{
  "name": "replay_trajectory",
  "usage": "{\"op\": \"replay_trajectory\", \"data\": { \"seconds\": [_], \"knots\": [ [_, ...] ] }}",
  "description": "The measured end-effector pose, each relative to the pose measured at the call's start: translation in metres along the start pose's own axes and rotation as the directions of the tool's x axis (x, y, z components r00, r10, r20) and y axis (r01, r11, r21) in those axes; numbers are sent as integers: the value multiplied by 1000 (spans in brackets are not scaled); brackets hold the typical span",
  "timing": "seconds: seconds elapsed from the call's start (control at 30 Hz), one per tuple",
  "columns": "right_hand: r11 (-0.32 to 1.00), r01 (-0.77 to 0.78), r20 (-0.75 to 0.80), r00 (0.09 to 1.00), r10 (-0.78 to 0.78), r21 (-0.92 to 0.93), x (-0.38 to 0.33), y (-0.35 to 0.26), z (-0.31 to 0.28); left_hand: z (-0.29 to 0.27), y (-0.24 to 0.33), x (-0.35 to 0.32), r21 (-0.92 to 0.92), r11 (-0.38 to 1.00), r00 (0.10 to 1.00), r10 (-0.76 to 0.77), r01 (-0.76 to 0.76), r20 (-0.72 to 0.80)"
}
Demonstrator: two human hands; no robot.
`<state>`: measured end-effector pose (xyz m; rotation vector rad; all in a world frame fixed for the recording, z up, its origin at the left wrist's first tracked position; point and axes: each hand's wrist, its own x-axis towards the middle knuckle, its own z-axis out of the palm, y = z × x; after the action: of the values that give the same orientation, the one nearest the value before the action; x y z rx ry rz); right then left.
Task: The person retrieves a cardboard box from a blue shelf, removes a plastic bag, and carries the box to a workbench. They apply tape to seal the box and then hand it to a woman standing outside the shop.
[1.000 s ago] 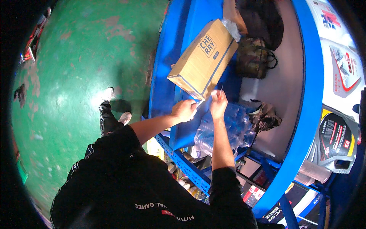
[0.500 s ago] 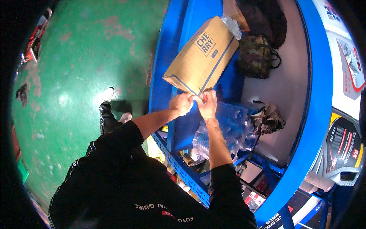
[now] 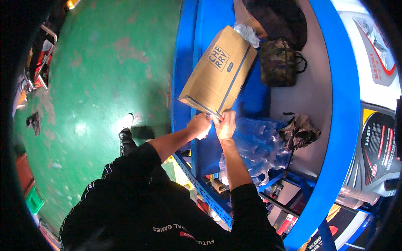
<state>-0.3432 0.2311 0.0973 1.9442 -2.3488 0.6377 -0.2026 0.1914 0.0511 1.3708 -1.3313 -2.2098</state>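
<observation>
A long brown cardboard box (image 3: 222, 73) with a dark stripe and printing lies aslant on the blue metal shelf. Both of my hands are closed at its near end. My left hand (image 3: 200, 124) is curled into a fist against the near flap, with its fingertips hidden. Close beside it, my right hand (image 3: 226, 125) pinches the near corner edge. Crumpled clear plastic (image 3: 247, 35) sits by the box's far end. Clear plastic air-cushion wrap (image 3: 255, 142) is spread to the right of my right forearm.
A camouflage bag (image 3: 278, 65) and a dark cloth (image 3: 280, 19) lie right of the box. A crumpled camouflage cloth (image 3: 301, 131) sits nearer. The blue shelf rim (image 3: 345, 92) curves along the right, with a grey-black jug (image 3: 379, 150) beyond. Green floor (image 3: 104, 75) lies left.
The view has shifted slightly. My hands stay at the box's near end; my right hand has turned so its back shows more, and my left fist sits slightly lower.
</observation>
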Motion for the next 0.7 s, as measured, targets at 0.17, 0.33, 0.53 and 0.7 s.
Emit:
{"op": "replay_trajectory", "data": {
  "seconds": [0.17, 0.33, 0.53, 0.7],
  "knots": [
    [997, -56, 60, 996, 59, -44, -5, -9, -15, 9, -8, -2, -390, 920, 999, 43, -40, -1],
    [938, -32, 418, 890, 184, -346, -24, -16, -51, 20, -15, -6, -302, 951, 991, 32, -69, -127],
    [894, -31, 541, 786, 298, -447, -16, -25, -30, 11, -8, -10, 10, 991, 954, 128, -130, -273],
    [879, -33, 564, 755, 334, -475, -10, -17, -17, -3, 3, -13, 102, 990, 967, 120, -99, -225]
  ]
}}
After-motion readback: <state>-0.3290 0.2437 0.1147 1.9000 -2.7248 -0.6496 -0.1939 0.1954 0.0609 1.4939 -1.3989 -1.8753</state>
